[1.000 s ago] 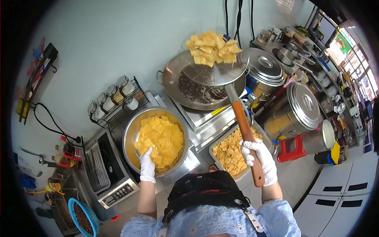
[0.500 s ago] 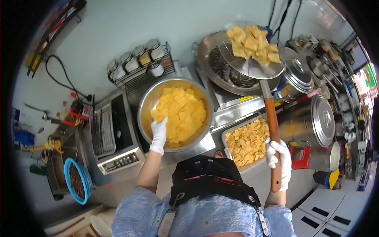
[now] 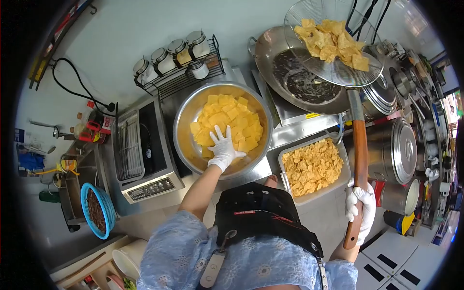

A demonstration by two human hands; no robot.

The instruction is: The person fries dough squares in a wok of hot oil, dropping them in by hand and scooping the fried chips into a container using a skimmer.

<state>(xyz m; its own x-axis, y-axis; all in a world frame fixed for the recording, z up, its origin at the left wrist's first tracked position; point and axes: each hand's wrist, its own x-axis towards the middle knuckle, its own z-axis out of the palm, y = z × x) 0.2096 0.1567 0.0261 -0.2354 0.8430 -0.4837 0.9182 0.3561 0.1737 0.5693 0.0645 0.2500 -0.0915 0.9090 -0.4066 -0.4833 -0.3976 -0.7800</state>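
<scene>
My left hand (image 3: 223, 149), in a white glove, lies with its fingers spread on the yellow square pieces (image 3: 229, 116) inside a large steel bowl (image 3: 185, 155). In my right hand (image 3: 361, 208), also gloved, is the wooden handle (image 3: 359, 154) of a wire skimmer (image 3: 355, 72). Several fried golden pieces (image 3: 331, 41) rest on the skimmer's mesh, which is held above the right side of a wok (image 3: 270, 53) with dark, bubbling oil (image 3: 309, 82).
A tray (image 3: 345, 176) of fried pieces (image 3: 311, 166) stands below the wok. Lidded steel pots (image 3: 403, 150) are at right. Jars (image 3: 163, 60) fill a black rack behind the bowl. At left are a cooker with a control panel (image 3: 152, 188) and a blue basket (image 3: 108, 212).
The skimmer with its fried pieces has shifted right relative to the wok. My left hand has moved from the bowl's left side towards its lower middle, and its fingers have spread.
</scene>
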